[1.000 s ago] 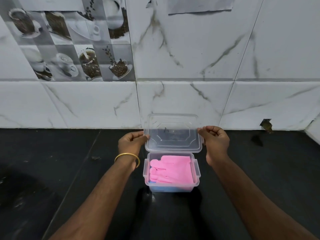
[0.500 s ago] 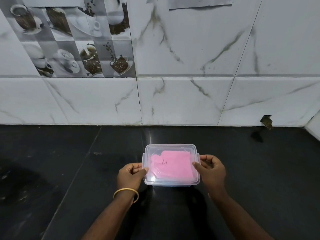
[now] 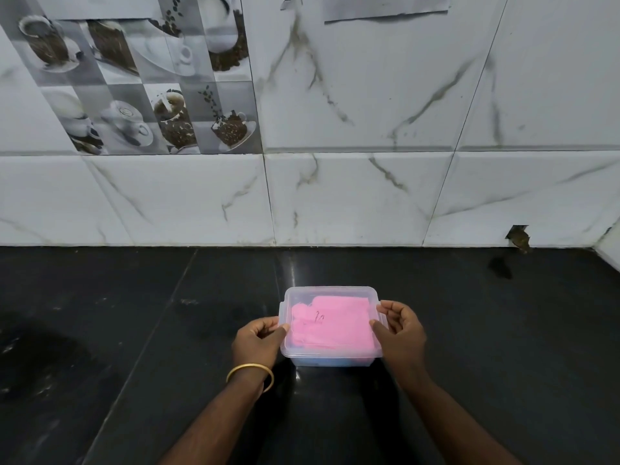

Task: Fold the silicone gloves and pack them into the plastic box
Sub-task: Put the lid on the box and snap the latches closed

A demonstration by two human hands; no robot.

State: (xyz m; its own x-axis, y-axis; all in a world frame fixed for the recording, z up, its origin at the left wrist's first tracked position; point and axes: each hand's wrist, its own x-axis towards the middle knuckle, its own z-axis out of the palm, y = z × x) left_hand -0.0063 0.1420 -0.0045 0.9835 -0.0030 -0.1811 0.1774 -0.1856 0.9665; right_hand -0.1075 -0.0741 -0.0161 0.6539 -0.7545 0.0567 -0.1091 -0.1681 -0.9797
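Between the hands, near the table's (image 3: 134, 330) front edge, the lidded plastic box (image 3: 330, 325) with pink silicone gloves (image 3: 332, 325) is lying long axis left-right. Left hand (image 3: 256, 342) and right hand (image 3: 401, 333) are pinching its short ends, equally near; latching probably remaining.

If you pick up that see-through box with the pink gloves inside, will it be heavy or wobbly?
Probably light: the plastic box looks thin-walled and holds only a folded pink glove over something blue. It likely stays stiff, since its lid sits on top. The smooth plastic might be slippery, so gripping both sides helps.
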